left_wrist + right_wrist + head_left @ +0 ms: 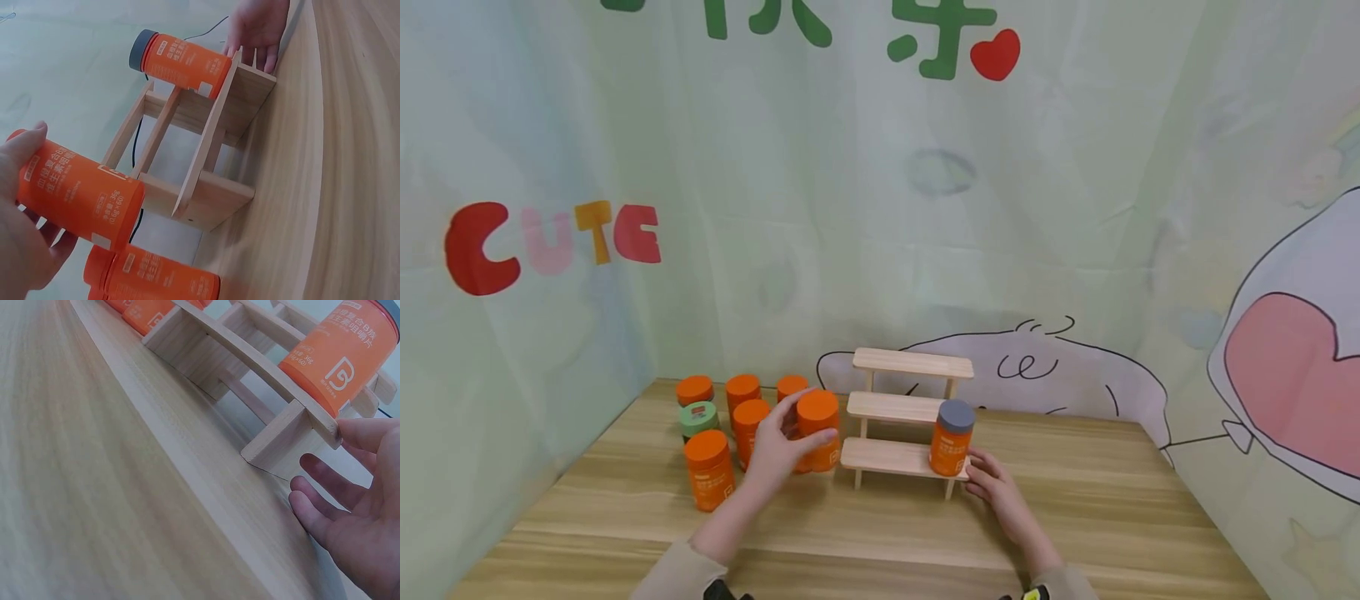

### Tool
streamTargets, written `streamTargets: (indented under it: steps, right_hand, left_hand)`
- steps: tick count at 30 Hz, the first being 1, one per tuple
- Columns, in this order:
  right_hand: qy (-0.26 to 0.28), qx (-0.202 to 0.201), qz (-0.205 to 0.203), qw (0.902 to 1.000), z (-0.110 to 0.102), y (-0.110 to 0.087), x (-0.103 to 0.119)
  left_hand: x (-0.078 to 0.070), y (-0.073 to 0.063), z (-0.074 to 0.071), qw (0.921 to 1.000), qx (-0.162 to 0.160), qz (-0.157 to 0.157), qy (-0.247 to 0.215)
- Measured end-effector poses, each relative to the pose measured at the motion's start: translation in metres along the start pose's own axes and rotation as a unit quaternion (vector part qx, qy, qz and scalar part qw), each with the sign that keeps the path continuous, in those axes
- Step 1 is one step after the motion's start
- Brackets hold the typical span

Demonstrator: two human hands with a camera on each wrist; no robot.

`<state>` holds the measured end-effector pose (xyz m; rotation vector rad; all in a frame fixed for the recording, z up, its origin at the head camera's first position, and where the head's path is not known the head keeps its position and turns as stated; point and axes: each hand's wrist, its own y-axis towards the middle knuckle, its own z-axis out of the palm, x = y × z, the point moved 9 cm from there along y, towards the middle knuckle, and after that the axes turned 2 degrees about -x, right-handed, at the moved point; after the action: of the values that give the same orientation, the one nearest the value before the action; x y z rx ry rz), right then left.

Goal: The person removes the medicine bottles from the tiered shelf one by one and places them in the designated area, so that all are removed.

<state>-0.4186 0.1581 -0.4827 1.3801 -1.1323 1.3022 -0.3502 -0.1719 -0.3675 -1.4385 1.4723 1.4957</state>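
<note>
My left hand grips an orange jar with an orange lid, thumb on the near side, fingers behind. In the left wrist view this jar is beside the left end of a three-tier wooden shelf. On the right end of the lowest tier stands an orange jar with a grey lid. My right hand is at that end of the shelf. In the right wrist view one fingertip touches the board's corner, and the other fingers hang loosely bent below it.
Several orange-lidded jars stand left of the shelf on the wooden table. Among them is a jar with a green lid. A printed cloth hangs behind and along the sides. The upper two tiers rise behind the lowest one.
</note>
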Motion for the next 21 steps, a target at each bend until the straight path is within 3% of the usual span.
streamTargets:
  steps: [21]
  right_hand:
    - [0.005,-0.002,0.006,1.0000,-0.001,0.001,-0.002]
  left_hand:
    - [0.028,-0.013,-0.043,0.9959,-0.063,-0.055,0.035]
